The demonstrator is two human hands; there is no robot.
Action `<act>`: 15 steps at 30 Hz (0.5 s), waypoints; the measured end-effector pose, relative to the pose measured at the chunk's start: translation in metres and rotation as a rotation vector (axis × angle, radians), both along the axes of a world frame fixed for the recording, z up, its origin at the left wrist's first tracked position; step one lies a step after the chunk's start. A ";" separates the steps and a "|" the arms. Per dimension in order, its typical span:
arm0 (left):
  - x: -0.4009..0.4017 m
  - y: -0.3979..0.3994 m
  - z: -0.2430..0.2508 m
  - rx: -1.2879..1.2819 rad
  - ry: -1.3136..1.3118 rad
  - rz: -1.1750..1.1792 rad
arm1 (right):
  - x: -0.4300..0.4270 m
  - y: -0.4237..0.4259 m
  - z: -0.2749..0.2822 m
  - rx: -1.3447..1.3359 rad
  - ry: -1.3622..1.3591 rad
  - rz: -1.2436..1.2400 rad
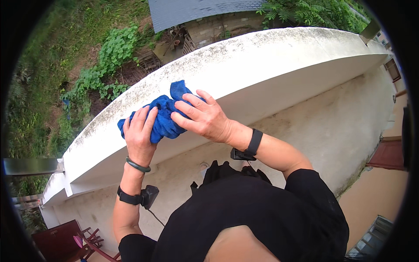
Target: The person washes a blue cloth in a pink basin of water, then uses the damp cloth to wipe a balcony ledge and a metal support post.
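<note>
A crumpled blue cloth (165,126) lies bunched on the top of a white balcony parapet (255,62). My left hand (139,131) grips its left end, fingers bent over the folds. On the cloth's right part rests my right hand (203,116), its fingers spread across the fabric and the thumb side hidden. One corner of the cloth sticks up past my right fingertips toward the outer edge. Dark speckled stains run along the outer rim of the parapet. A dark green bangle (137,164) circles my left wrist.
Beyond the parapet the ground drops to green plants (118,46) and a shed with a grey corrugated roof (203,11). Metal posts (32,166) meet the parapet at both ends. Dark red wooden furniture (59,240) stands on the concrete floor (294,127) at lower left.
</note>
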State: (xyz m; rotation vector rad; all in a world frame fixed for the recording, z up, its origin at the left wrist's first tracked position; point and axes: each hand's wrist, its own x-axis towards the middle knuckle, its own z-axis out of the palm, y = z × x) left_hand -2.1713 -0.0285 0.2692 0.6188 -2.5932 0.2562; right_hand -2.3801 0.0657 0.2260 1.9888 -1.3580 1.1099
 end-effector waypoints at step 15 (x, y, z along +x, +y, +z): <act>-0.201 0.040 0.009 0.204 0.068 -0.311 | -0.172 0.085 0.048 0.410 -0.093 -0.233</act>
